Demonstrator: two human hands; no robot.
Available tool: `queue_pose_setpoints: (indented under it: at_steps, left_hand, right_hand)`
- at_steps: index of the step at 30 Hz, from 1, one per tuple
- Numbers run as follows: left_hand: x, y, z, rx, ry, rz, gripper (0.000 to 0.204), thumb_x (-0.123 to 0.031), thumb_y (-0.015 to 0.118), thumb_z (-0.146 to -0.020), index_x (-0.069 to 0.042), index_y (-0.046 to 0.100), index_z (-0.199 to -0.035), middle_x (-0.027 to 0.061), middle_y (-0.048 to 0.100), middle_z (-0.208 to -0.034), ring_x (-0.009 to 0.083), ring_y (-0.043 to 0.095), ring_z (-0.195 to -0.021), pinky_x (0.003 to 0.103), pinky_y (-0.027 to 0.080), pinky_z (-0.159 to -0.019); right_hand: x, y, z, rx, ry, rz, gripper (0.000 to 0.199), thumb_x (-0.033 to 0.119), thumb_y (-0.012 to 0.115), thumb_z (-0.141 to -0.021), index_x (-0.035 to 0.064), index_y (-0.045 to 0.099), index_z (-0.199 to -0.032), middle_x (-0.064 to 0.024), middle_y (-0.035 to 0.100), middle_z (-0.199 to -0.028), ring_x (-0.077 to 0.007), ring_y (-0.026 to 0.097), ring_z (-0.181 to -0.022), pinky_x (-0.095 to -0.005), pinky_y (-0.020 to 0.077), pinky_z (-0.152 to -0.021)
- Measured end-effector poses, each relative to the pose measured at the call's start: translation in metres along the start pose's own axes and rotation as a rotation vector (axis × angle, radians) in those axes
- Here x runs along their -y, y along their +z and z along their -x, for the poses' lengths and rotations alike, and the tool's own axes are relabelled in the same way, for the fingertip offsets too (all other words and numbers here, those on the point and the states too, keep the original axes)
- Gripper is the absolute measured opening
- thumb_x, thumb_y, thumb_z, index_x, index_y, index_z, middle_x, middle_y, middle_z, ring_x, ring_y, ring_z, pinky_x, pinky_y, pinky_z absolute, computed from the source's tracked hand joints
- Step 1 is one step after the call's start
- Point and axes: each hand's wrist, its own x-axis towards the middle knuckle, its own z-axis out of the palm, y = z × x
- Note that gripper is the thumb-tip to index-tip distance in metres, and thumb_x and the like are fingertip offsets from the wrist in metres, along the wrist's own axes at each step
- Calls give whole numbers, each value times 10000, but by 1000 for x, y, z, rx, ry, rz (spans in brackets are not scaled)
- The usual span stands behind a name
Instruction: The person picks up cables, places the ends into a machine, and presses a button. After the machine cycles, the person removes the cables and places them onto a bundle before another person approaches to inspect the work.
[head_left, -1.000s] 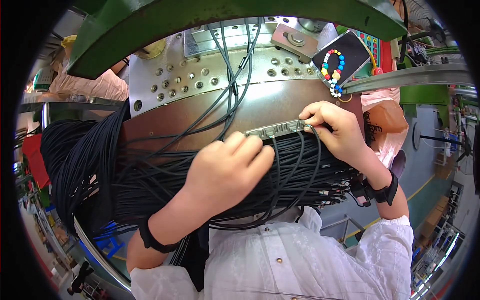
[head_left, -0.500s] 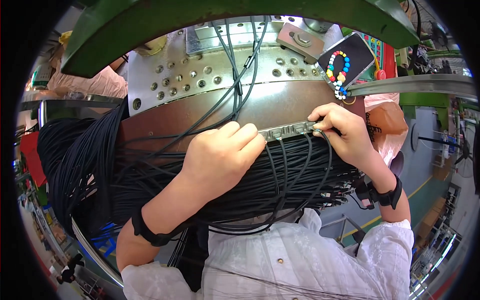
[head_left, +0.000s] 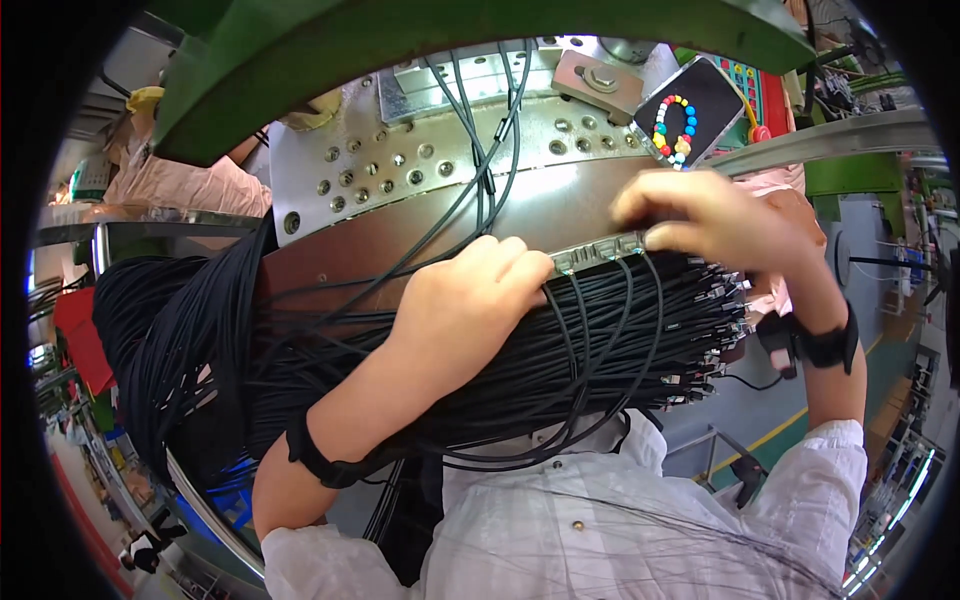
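My left hand (head_left: 465,300) rests curled on a thick bundle of black cables (head_left: 560,360), its fingertips touching the left end of a narrow grey connector strip (head_left: 598,252). My right hand (head_left: 715,225) pinches the right end of that strip from above. Several black cables run down from the strip over the bundle. The cable ends with small plugs (head_left: 720,330) stick out to the right. Both wrists wear black bands.
A perforated metal plate (head_left: 420,165) and brown panel (head_left: 400,250) lie behind the strip, under a green arched frame (head_left: 330,60). A dark phone with a coloured bead ring (head_left: 690,110) leans at upper right. Another person in pink (head_left: 170,185) is at upper left.
Both hands have stayed on the strip. The right hand has shifted up over its right end, and the view has dipped slightly.
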Motion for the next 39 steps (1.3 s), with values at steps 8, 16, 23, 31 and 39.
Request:
queue_pose_setpoints:
  at_steps: [8, 16, 23, 31, 39]
  left_hand:
    - [63, -26, -64, -325, -848, 1555, 408, -300, 499, -934, 9, 485, -1200, 53, 558, -856, 159, 514, -708, 307, 484, -697]
    - [16, -42, -43, -54, -802, 1909, 359, -355, 414, -962, -18, 532, -1007, 0, 454, -650, 81, 387, -525, 227, 369, -507]
    - [-51, -58, 21, -13, -964, 1992, 265, -314, 399, -959, -130, 450, -774, -63, 310, -521, 52, 260, -409, 210, 213, -366]
    - [107, -203, 112, -1304, -717, 666, 345, -327, 379, -978, -8, 509, -993, 52, 574, -775, 98, 556, -596, 179, 436, -498]
    - [34, -86, 51, 290, -772, 1177, 394, -274, 373, -968, 54, 571, -1056, 138, 655, -902, 161, 644, -737, 234, 512, -657]
  right_hand:
    - [-129, -49, -143, -773, 12, 657, 283, 223, 538, -873, 23, 593, -1066, -158, 607, -965, -259, 583, -865, -346, 458, -772]
    - [-14, -27, -107, -523, 256, 183, 312, 273, 564, -862, 19, 603, -1038, -88, 612, -813, -195, 582, -754, -323, 463, -689]
    - [8, 19, -78, -450, -56, -4, 291, 251, 567, -868, 18, 605, -1039, -28, 597, -738, -118, 566, -703, -283, 462, -633]
    - [-3, 34, -48, -358, -153, 529, 264, 197, 618, -824, 42, 611, -1038, -82, 602, -796, -228, 593, -758, -308, 476, -718]
    - [17, 65, 16, -299, -92, 262, 272, 98, 639, -761, 45, 618, -1026, -101, 591, -917, -294, 564, -893, -366, 451, -810]
